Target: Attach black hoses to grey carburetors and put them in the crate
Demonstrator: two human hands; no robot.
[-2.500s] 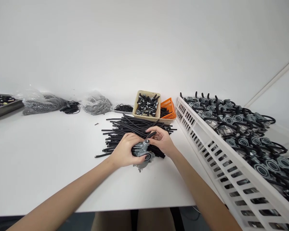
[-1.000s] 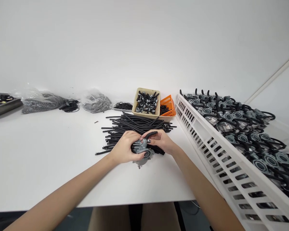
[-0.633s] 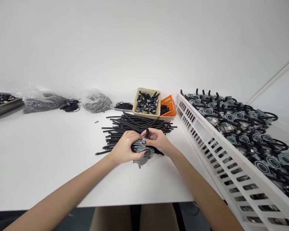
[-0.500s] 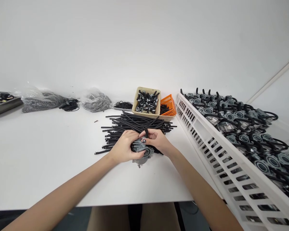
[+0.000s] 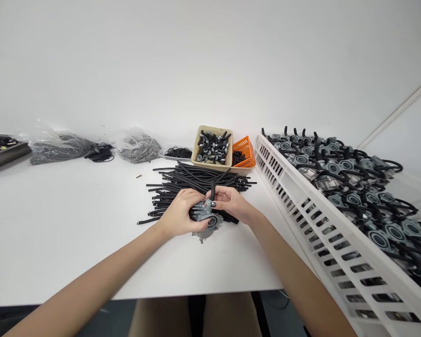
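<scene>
My left hand is wrapped round a small grey metal carburetor held just above the white table. My right hand pinches a short black rubber hose that stands upright on the carburetor's top. Both hands are closed. Right behind them lies a pile of black rubber hoses. Part of the carburetor is hidden by my fingers.
A beige bin of black clips and an orange basket stand behind the pile. A long white slotted crate of finished carburetors runs along the right. Clear bags of small parts and a grey tray sit at the back left.
The short hose went from lying sideways in my right fingers to standing upright on the carburetor. Both hands stayed over the same spot.
</scene>
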